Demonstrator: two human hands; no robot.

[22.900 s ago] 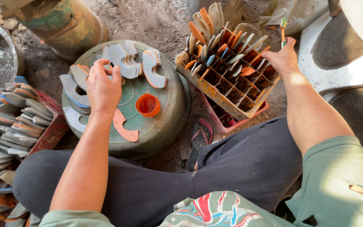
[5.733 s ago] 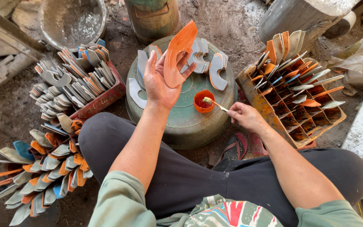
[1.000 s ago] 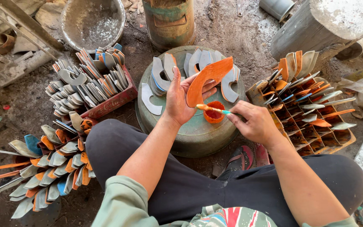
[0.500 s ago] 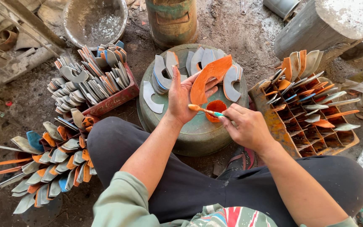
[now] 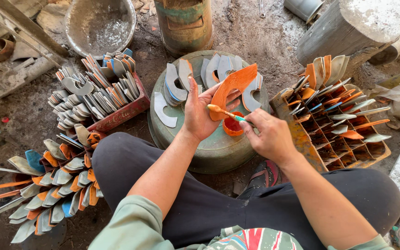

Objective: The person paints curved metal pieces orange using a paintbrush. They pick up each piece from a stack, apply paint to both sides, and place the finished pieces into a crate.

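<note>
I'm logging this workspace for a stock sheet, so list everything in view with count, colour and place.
Curved blade: one, painted orange, held up over the drum.
Brush: one, orange-tipped, touching the blade.
Paint cup: one, orange, on the drum top.
Drum: one, green, centre.
Bare blades: several, grey, fanned along the drum's far edge.
Red crate: one, left of the drum, packed with grey blades.
Blade pile: many, grey and orange, lower left on the ground.
Divided crate: one, orange-stained, right, holding blades upright.
Metal basin: one, grey, top left.
Canister: one, green, top centre.
Left hand: holds the blade.
Right hand: holds the brush.
</note>
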